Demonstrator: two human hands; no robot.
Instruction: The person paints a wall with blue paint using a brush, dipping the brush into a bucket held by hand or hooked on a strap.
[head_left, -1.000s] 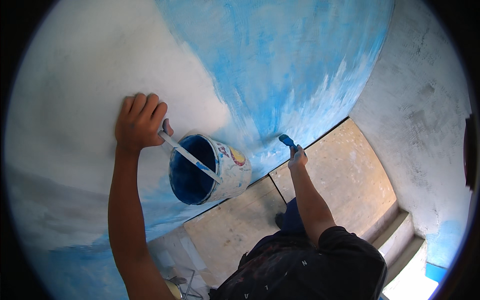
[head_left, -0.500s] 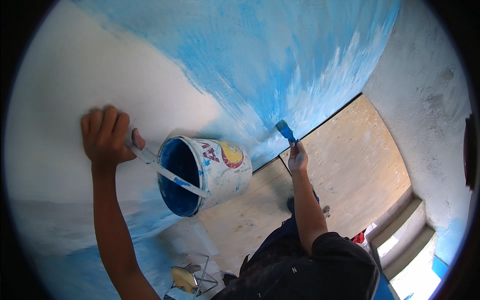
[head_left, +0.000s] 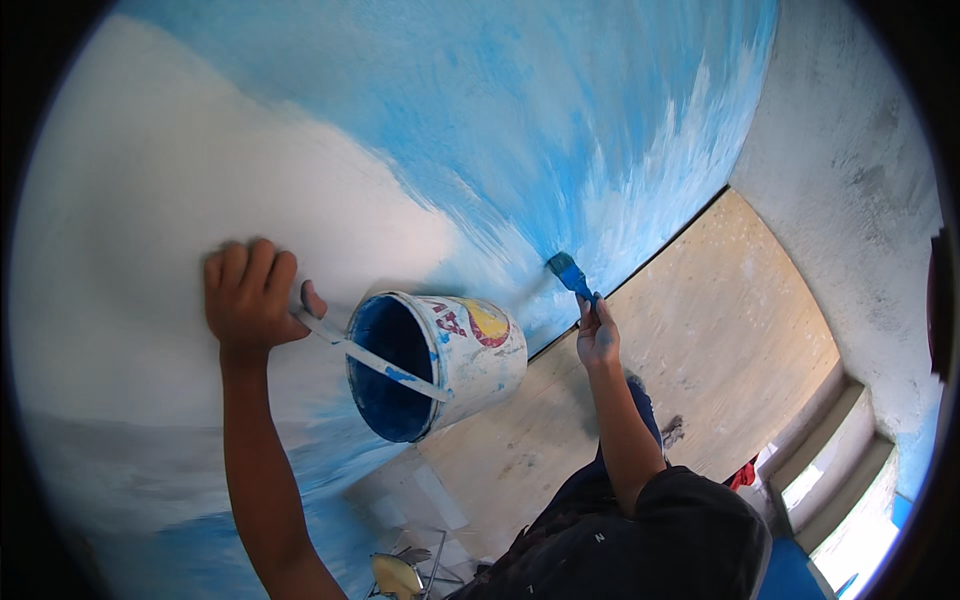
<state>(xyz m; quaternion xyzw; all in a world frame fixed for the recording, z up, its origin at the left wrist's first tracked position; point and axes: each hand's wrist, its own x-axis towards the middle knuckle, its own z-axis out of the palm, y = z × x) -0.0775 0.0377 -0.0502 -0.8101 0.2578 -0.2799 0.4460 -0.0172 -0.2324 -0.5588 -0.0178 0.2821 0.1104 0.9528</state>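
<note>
My left hand point(head_left: 250, 300) is up against the wall point(head_left: 480, 130), its fingers curled and the bucket's white handle point(head_left: 385, 368) hooked at the thumb. From that handle hangs a white plastic bucket point(head_left: 485, 365), tilted so that its blue-stained inside shows. Its side bears paint smears and a yellow and dark red print. In my right hand point(head_left: 598, 340) is a flat paintbrush point(head_left: 572, 275) with a blue handle, gripped near the handle's end. The bristles are dark with paint and point at the blue-streaked part of the wall; whether they touch it I cannot tell.
Paint-spotted wooden boards point(head_left: 730, 330) form a platform below me, with a dark gap along the wall. Lower down stands a metal-framed chair with a yellowish seat point(head_left: 397, 577). A rough grey wall point(head_left: 850, 130) rises at the right, above stepped ledges point(head_left: 825, 450).
My left hand and the bucket have shifted right and down in the picture. The whole view has moved a little too. The brush has come slightly lower, still in my right hand.
</note>
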